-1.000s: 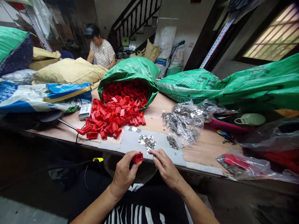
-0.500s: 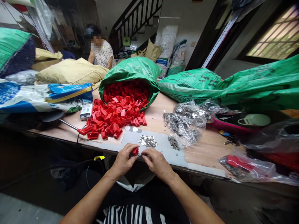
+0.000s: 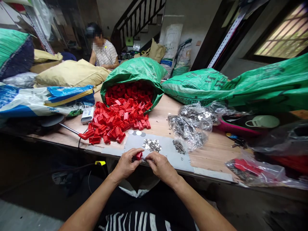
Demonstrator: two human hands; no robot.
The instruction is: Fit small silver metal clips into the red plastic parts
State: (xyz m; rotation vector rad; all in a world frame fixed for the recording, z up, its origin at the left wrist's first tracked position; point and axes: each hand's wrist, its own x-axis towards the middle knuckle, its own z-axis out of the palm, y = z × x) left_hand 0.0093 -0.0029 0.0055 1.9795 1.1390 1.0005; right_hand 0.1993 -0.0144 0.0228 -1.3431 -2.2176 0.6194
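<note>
My left hand (image 3: 126, 165) is closed around a small red plastic part (image 3: 139, 156) at the table's front edge. My right hand (image 3: 160, 166) pinches a thin metal piece (image 3: 144, 159), whose tip meets the red part; fingers hide most of it and its kind is unclear. Just beyond both hands, a small pile of shiny flat metal pieces (image 3: 152, 145) lies on a grey sheet (image 3: 168, 158). To its right sits a darker heap of tiny metal parts (image 3: 179, 146). Many more red plastic parts (image 3: 113, 123) spill from a green woven sack (image 3: 137, 69).
Clear bags of metal parts (image 3: 189, 126) lie right of centre, near a pink-rimmed tray (image 3: 231, 128) holding a pale cup (image 3: 262, 122). A bag with red and metal parts (image 3: 250, 170) rests at front right. Full sacks (image 3: 72, 73) line the back; a person (image 3: 106, 51) sits behind.
My hands stay together in nearly the same spot, with only slight finger movement around the red part and metal piece. The view has shifted slightly. The person behind has moved an arm.
</note>
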